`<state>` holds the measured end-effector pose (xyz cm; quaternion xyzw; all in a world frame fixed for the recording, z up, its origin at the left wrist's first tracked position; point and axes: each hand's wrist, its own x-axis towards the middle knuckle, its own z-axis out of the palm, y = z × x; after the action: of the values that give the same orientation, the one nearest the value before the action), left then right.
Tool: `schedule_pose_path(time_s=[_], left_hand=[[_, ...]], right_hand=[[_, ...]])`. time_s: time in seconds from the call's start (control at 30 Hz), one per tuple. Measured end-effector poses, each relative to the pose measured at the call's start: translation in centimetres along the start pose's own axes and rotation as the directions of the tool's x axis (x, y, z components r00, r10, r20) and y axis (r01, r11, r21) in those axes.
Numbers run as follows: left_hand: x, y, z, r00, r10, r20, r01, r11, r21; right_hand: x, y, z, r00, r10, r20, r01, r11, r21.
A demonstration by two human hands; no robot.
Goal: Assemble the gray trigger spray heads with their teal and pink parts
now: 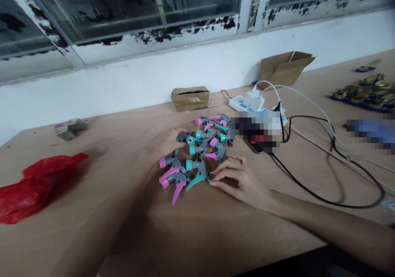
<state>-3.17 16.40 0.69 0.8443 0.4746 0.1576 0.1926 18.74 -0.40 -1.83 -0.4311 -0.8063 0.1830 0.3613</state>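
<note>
A pile of small grey spray-trigger heads (pixel 197 153) with pink and teal levers and caps lies on the brown table (pixel 123 211). My left hand (pixel 171 140) rests at the pile's left side, its fingers curled around a grey and teal trigger head (pixel 185 137). My right hand (pixel 236 178) lies at the pile's right front edge. Its fingers are stretched out, the tips touching a grey head with a teal lever (pixel 199 175). Nothing is held in the right hand.
A red plastic bag (pixel 33 186) lies at the left. A taped cardboard box (pixel 190 98) and an open carton (pixel 284 68) stand near the wall. A white power strip (pixel 249 102) feeds black and white cables (pixel 324 195) looping at the right. Gold-and-blue parts (pixel 364 92) sit far right.
</note>
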Motion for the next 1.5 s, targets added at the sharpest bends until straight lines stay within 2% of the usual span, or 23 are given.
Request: schedule_pose_path(time_s=[0.1,0.2,0.27,0.3,0.37,0.5,0.57,0.63,0.8,0.93,1.07,1.17,1.23,1.37,1.5], left_hand=[[-0.2,-0.7,-0.1,0.996,-0.012,-0.087,0.012,1.0,-0.003],[-1.1,-0.8,-1.7,0.977,-0.036,-0.21,0.032,0.999,-0.022],[-2.5,0.1,-2.9,0.952,-0.071,-0.299,0.053,0.996,-0.068],[-3.5,1.1,-3.3,0.935,-0.106,-0.34,0.069,0.991,-0.118],[-6.1,3.8,-3.4,0.893,-0.251,-0.375,0.083,0.908,-0.41],[-11.8,10.5,-0.7,0.966,-0.246,-0.078,0.134,0.737,-0.662],[-13.7,12.8,1.3,0.977,-0.215,0.013,0.163,0.696,-0.7],[-14.5,13.8,3.1,0.987,-0.154,0.033,0.132,0.695,-0.707],[-14.7,13.0,5.7,0.973,-0.202,-0.114,0.067,0.716,-0.695],[-14.9,12.3,6.1,0.983,-0.126,-0.132,0.007,0.748,-0.664],[-14.9,12.4,5.6,0.993,-0.064,-0.102,0.001,0.854,-0.52],[-15.4,13.0,5.0,0.995,-0.005,-0.101,-0.029,0.943,-0.331],[-16.2,13.4,4.6,0.993,0.038,-0.115,-0.069,0.959,-0.275],[-18.2,13.3,3.8,0.997,0.034,-0.07,-0.055,0.945,-0.323],[-18.8,12.5,2.9,0.998,-0.058,-0.03,0.041,0.913,-0.405]], right_hand=[[0.0,0.0,0.0,1.0,0.005,0.01,-0.005,1.0,-0.004],[0.1,0.1,0.0,1.0,0.002,0.022,-0.001,1.0,-0.007],[0.2,0.3,-0.1,1.0,-0.003,0.008,0.003,1.0,-0.01],[0.3,0.3,-0.2,1.0,-0.002,-0.006,0.002,1.0,-0.011],[0.4,0.3,-0.4,0.999,-0.006,-0.053,0.006,1.0,-0.006],[0.1,-0.3,-1.3,0.988,-0.097,-0.122,0.103,0.994,0.04],[-0.2,-0.9,-1.6,0.976,-0.186,-0.112,0.193,0.979,0.06],[-0.5,-1.4,-1.6,0.966,-0.246,-0.075,0.251,0.966,0.062],[-0.9,-1.8,-1.0,0.971,-0.24,-0.016,0.24,0.965,0.108],[-1.1,-2.0,-0.8,0.97,-0.239,-0.045,0.244,0.958,0.154],[-1.3,-2.0,-1.1,0.971,-0.227,-0.07,0.236,0.96,0.151],[-1.4,-1.7,-1.3,0.968,-0.25,-0.011,0.247,0.947,0.204],[-1.4,-1.4,-1.4,0.961,-0.272,0.054,0.252,0.939,0.235],[-1.6,-1.5,-1.6,0.953,-0.274,0.131,0.245,0.949,0.2],[-1.2,-2.0,-1.4,0.945,-0.27,0.183,0.253,0.961,0.115]])
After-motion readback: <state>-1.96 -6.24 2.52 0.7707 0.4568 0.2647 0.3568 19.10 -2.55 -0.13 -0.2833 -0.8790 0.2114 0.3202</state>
